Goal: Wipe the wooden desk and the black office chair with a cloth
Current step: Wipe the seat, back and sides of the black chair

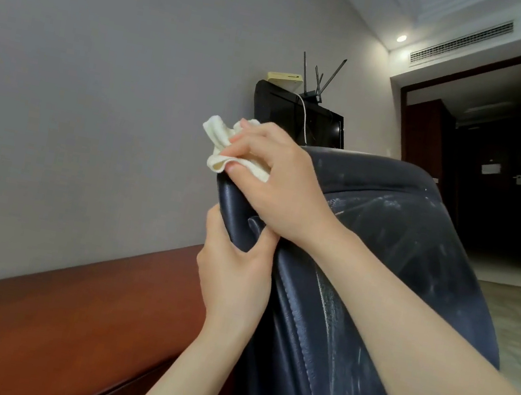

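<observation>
So cloth (220, 137) in R hand (283, 189) grip, atop chair (388, 254) corner.

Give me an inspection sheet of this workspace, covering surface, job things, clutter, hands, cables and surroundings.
Surface: wooden desk, reddish-brown, lower left, against the wall.
Job's things: cloth pressed on the top corner of the chair; the chair back shows pale streaks.
Clutter: router and yellowish box on a black screen behind the chair.
Hands: right hand holds the cloth; left hand grips the chair's edge below it.
Cables: white cable hangs down the screen.
Surroundings: grey wall, ceiling vent, dark doorway.
</observation>
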Demonstrator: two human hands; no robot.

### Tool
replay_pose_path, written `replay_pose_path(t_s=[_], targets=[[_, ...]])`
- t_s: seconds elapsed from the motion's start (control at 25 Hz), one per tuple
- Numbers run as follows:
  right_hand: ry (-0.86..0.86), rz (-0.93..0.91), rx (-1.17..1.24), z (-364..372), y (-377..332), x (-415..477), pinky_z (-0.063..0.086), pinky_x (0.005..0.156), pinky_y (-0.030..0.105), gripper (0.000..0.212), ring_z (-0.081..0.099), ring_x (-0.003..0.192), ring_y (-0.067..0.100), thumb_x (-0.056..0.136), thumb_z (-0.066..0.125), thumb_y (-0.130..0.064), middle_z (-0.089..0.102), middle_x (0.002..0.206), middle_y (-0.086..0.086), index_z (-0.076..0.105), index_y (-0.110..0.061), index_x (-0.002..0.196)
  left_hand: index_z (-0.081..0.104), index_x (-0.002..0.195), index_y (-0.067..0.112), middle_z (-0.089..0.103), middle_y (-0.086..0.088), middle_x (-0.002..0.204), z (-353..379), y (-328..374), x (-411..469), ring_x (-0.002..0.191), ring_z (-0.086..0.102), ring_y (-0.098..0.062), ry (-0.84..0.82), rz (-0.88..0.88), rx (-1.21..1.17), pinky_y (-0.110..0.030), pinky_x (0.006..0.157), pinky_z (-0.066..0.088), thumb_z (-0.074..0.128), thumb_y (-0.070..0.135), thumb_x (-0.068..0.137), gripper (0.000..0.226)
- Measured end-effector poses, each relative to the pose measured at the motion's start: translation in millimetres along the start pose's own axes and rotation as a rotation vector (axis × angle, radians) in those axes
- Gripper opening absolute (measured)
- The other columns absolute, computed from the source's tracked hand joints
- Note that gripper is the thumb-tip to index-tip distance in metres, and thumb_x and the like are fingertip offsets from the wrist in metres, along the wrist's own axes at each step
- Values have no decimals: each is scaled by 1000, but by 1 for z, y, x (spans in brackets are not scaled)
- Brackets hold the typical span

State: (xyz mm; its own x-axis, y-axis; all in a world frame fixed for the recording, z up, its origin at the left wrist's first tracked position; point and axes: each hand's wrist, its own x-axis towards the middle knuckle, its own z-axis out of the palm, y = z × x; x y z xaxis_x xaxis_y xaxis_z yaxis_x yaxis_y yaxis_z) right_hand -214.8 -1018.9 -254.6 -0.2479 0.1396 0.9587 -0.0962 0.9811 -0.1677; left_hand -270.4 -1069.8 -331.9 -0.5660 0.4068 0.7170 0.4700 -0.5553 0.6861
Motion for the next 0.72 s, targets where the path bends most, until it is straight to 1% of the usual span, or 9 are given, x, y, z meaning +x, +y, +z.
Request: replay_pose_path(t_s=[0.08,0.16,0.24,0.32,0.4,0.48,0.56,0.6,0.72], targets=[[-58,-42,-39,-7,9,-2,33,98,16,15,47,121,6,88,61,-12,59,116,-2,70,-18,97,53,97,34,63,30,84,1,-1,0,75,60,9,-1,3,-14,-9,61,43,73,29,81,25],[-22,-19,-108,-19,27,0,41,95,28,17,53,112,10,91,55,-19,60,116,-7,66,-26,102,53,96,37,63,32,86,2,-2,1,78,61,10,2,13,-24,-8,65,45,72,28,82,26],[48,98,-295,-38,55,1,45,88,40,21,57,102,19,94,47,-23,61,111,-4,59,-29,110,54,98,36,62,35,84,3,-2,1,76,59,12,4,20,-24,-5,63,44,72,27,83,25],[71,296,-527,-63,86,-5,45,82,43,27,56,98,26,97,40,-22,60,107,3,52,-28,121,54,98,34,61,36,81,4,-2,0,75,59,12,-4,20,-18,-7,62,44,71,27,83,24],[63,483,-559,-82,105,-16,44,81,40,31,54,97,27,99,36,-19,60,113,8,46,-24,128,52,96,35,60,36,82,4,-1,0,76,59,12,-19,20,-16,-8,61,43,70,28,84,23],[76,540,-484,-84,105,-23,36,77,31,30,52,95,24,101,35,-19,59,121,7,47,-20,129,51,94,37,60,37,82,5,-1,1,76,58,12,-28,23,-20,-8,62,42,69,28,85,22],[118,515,-400,-75,92,-31,28,74,21,28,52,106,22,101,38,-19,54,130,0,52,-20,125,50,95,38,60,37,83,5,0,2,77,58,12,-29,16,-23,-12,65,42,69,29,85,23],[141,491,-360,-70,83,-36,26,72,19,27,51,111,20,100,40,-17,53,130,-4,55,-21,122,50,96,38,60,36,83,5,-1,2,77,59,12,-30,10,-30,-14,67,43,69,29,85,23],[149,397,-221,-56,53,-58,30,74,16,25,49,109,7,97,45,-11,55,120,-10,61,-25,110,52,102,36,62,33,83,4,-3,2,78,60,9,-35,-1,-49,-20,73,46,68,28,86,24]])
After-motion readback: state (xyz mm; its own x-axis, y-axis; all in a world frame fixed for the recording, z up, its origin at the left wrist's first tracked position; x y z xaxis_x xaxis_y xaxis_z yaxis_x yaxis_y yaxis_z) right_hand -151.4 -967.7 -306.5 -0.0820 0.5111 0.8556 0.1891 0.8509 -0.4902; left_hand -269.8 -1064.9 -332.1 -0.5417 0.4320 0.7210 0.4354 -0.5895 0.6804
